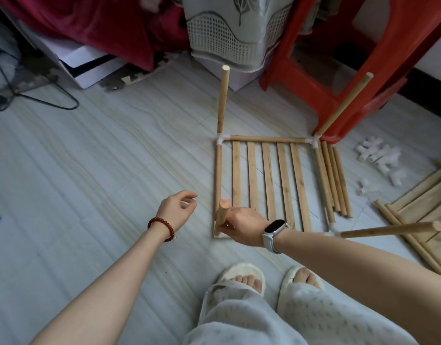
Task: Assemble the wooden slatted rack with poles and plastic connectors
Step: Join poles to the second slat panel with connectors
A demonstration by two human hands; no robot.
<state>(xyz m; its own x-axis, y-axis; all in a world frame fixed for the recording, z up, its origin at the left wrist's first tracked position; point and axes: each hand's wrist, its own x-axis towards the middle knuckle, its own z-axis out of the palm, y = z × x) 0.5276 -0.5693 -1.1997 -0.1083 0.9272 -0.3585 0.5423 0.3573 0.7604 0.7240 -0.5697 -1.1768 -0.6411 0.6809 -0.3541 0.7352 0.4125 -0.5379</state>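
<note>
A slatted wooden rack frame (pixel 266 139) lies flat on the floor, its slats (pixel 269 180) running towards me. Upright poles stand in white connectors at three corners: far left (pixel 223 98), far right (pixel 346 103) and near right (pixel 391 229). My right hand (pixel 242 226) grips a fourth pole (pixel 220 215) standing at the near left corner. My left hand (pixel 177 210) hovers just left of that pole, fingers loosely curled and holding nothing. The near left connector is hidden behind my right hand.
Loose poles (pixel 337 180) lie along the frame's right side. A heap of white plastic connectors (pixel 378 158) sits further right, beside another slatted panel (pixel 423 207). A red plastic stool (pixel 339 58) and a white basket (pixel 229 36) stand beyond the frame. My slippered feet (pixel 269 277) are near.
</note>
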